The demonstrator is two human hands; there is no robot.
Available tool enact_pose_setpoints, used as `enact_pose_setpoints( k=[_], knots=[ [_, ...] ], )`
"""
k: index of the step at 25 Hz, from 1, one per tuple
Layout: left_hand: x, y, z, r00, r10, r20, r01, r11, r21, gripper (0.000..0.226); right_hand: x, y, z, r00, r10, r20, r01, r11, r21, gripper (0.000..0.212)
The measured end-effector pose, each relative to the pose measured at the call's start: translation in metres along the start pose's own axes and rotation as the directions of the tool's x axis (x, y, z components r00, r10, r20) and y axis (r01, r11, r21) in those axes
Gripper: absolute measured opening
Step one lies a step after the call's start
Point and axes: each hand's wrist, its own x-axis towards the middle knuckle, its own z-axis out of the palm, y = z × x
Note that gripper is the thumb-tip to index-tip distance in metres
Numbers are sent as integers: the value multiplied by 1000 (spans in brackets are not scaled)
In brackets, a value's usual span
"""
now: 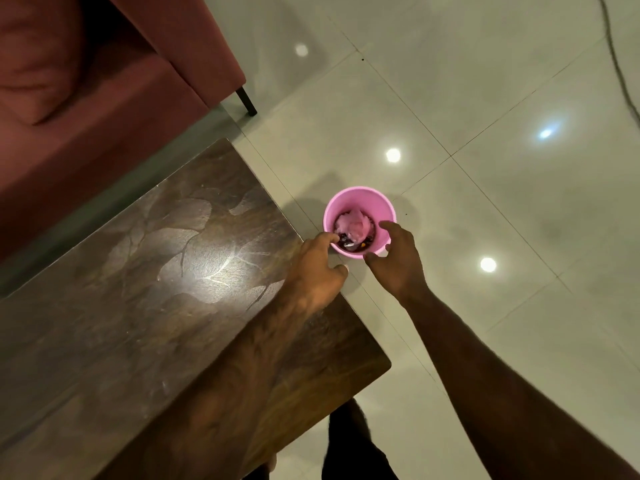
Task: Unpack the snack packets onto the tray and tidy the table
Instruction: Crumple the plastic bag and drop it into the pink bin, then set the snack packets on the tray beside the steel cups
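Note:
A pink bin (360, 202) stands on the tiled floor just past the table's right corner. Inside it lie a crumpled pink bag (353, 225) and some dark wrappers (353, 245). My left hand (317, 268) hovers at the bin's near-left rim, fingers spread and holding nothing. My right hand (398, 261) is above the bin's near-right rim, fingers apart and also holding nothing. No tray or snack packets show in this view.
The dark wooden table (166, 271) fills the lower left, its top bare. A maroon sofa (104, 81) sits behind it, with a black leg (247, 102) on the floor. A cable (620, 64) runs along the floor at the top right.

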Motion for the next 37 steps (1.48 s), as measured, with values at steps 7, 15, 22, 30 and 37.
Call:
enact_pose_setpoints(
  k=[7,15,22,30,37],
  knots=[
    [-82,-29,-52,990,-56,-132,41,993,-111,53,-96,-68,5,964,-170,204,176,984,-11,62],
    [-196,-141,-127,927,-127,-354,33,966,-258,50,-196,-157,83,795,-363,487,452,889,-76,52],
    [-301,-296,-164,854,-231,-466,30,917,-398,50,-305,-206,203,697,-374,612,560,817,-138,51],
    [-429,-469,-194,765,-383,-518,128,879,-460,58,-442,-235,352,589,-381,713,673,719,-173,51],
    [-474,-535,-209,712,-473,-519,159,828,-537,60,-504,-241,429,464,-335,820,722,679,-131,53]
  ],
)
